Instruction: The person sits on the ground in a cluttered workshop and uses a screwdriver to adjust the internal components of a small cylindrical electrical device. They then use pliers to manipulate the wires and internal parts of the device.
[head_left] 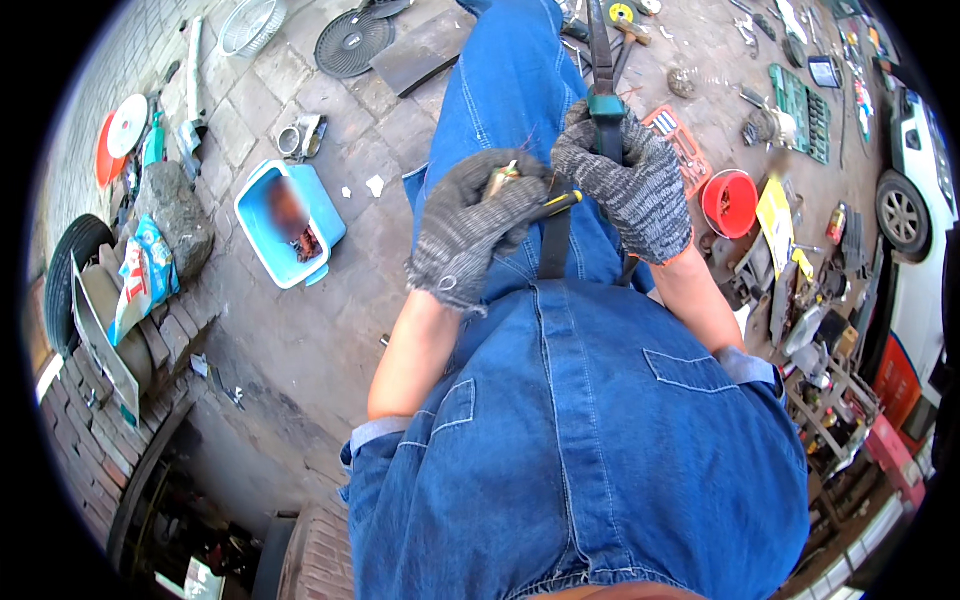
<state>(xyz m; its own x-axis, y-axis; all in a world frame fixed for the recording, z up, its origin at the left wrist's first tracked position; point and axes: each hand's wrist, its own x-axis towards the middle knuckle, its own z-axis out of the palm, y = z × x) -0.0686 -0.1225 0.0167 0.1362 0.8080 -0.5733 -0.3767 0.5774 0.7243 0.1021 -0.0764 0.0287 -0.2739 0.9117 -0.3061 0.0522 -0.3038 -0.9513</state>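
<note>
Both hands wear grey knit gloves. My left hand is closed around a small pale-and-brassy piece with thin reddish wires sticking out of it. A yellow-and-black handle sticks out beside its fingers; which hand holds this is hard to tell. To the right, my right hand is closed on a long dark tool with a green collar, its narrow end pointing away from me. Dark bar-like parts run down between my hands towards my lap. Gloves hide much of what is held.
A light-blue tub holding reddish-brown scraps stands on the paving at left. At right are a red bucket, an orange tool case, a green socket set and scattered tools. A white car is at the far right; a big stone lies left.
</note>
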